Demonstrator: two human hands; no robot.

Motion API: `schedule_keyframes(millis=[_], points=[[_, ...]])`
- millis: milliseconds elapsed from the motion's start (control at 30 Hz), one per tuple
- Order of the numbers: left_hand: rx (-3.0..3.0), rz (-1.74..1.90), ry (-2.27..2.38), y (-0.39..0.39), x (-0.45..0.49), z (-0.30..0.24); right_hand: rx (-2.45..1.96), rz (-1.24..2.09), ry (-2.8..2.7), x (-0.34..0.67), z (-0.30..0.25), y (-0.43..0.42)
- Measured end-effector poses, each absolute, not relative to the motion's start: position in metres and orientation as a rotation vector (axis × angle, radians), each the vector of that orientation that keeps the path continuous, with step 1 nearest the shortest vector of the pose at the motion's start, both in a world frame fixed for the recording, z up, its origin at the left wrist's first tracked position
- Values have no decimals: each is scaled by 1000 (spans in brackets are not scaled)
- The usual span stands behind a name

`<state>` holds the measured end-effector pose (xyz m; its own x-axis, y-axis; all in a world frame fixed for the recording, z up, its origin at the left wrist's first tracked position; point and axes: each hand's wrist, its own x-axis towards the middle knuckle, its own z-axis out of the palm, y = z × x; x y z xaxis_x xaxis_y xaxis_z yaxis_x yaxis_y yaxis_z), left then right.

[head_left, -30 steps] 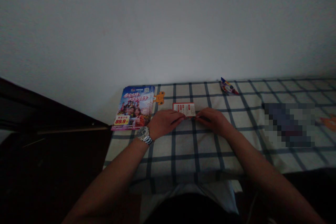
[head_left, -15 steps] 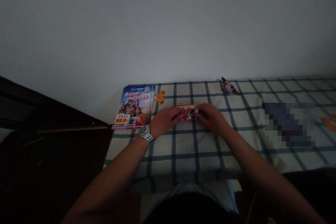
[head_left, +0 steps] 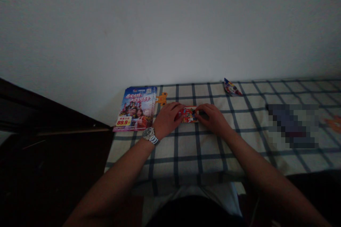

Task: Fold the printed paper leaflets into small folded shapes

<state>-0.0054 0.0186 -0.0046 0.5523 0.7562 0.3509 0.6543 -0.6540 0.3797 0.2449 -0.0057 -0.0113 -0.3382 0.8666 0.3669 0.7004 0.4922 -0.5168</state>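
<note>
Folding card point(head_left: 189, 115): left hand point(head_left: 167, 119) and right hand point(head_left: 214, 120) pinch its ends. Picture face now hides white text seen a second ago; fold looks nearly closed.

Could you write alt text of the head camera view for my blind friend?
A person's left hand and right hand hold a small red printed paper between them on a checked cloth. Left of them lies a stack of colourful flyers; farther back to the right, a colourful item sits near a pale wall.
</note>
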Motion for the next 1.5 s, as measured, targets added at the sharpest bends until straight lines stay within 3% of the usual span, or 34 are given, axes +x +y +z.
schedule_keyframes(millis=[1500], points=[[2576,675,1136,14,0,-6,-1354,273,-2094,243,-20,-2]])
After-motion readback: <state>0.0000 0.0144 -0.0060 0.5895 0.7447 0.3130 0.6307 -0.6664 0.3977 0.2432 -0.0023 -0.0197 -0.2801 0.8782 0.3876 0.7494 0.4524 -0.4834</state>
